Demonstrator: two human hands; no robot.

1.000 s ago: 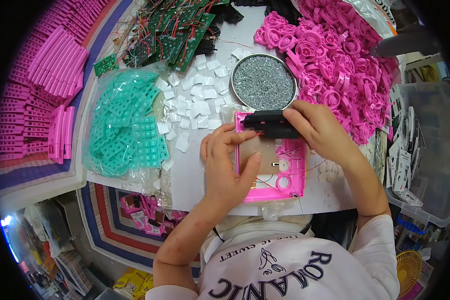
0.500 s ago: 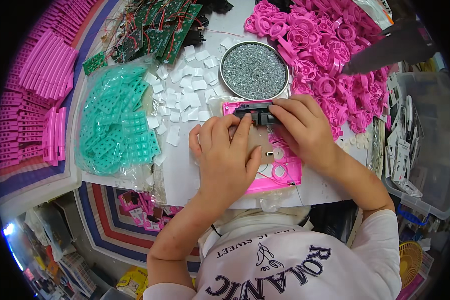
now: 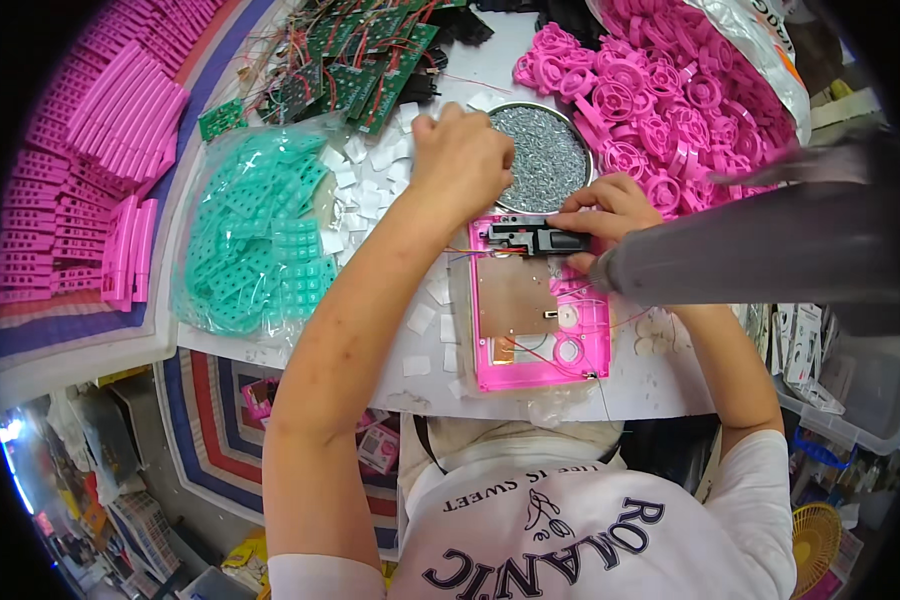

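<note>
A pink plastic casing (image 3: pixel 485 372) lies on the white tabletop before me, with a brown board, thin wires and round parts inside. Across its top end sits a black plastic mechanism (image 3: pixel 540 238). My right hand (image 3: pixel 618 212) grips the mechanism's right end, fingers above and thumb below; the wrist is partly hidden. My left hand (image 3: pixel 460 165) hovers at the left rim of a round metal dish (image 3: pixel 589 172) filled with small silvery screws (image 3: pixel 540 160). Its fingers are curled closed, and their tips are out of sight, so whatever they hold is hidden.
White square pieces (image 3: pixel 368 195) lie beside a bag of teal keypads (image 3: pixel 260 240). Green circuit boards (image 3: pixel 370 75) with wires sit behind. Pink ring-shaped parts (image 3: pixel 660 90) heap at the far right. A blurred dark grey rod-like object (image 3: pixel 750 250) juts in from the right. Pink casings (image 3: pixel 120 110) stack at left.
My left hand has left the black mechanism and moved up to the screw dish. My right hand stays on the mechanism. The grey rod-like object now appears larger and lower, covering my right wrist.
</note>
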